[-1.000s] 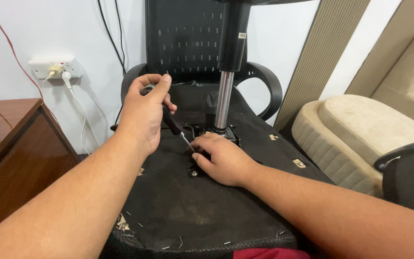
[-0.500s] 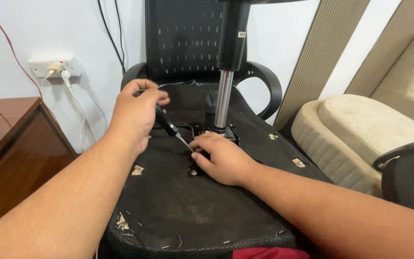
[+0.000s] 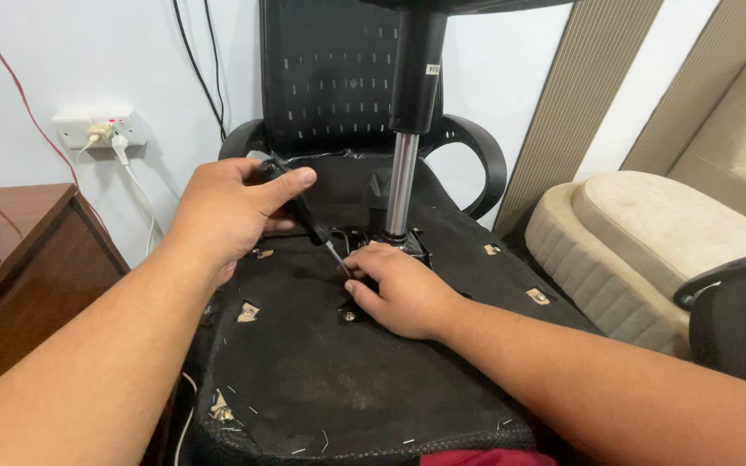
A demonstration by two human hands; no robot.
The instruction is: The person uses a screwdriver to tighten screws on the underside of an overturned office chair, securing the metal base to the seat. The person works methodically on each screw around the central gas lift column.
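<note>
1. The left hand (image 3: pixel 230 207) grips a black-handled screwdriver (image 3: pixel 302 214), closed around it.
2. The right hand (image 3: pixel 399 289) rests loosely curled (holding nothing) beside the tip, on the upturned chair seat (image 3: pixel 338 371).

I see even, bright indoor light, sharp focus throughout. Glare streak on the chrome post (image 3: pixel 401 185). Soft shadows under both forearms. Mild stretch at frame edges.

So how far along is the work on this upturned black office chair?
Done: cannot tell. In hand: the left hand drives a black-handled screwdriver at the black metal seat plate, steadied by the right hand. Left: a plate screw remains in place.
</note>
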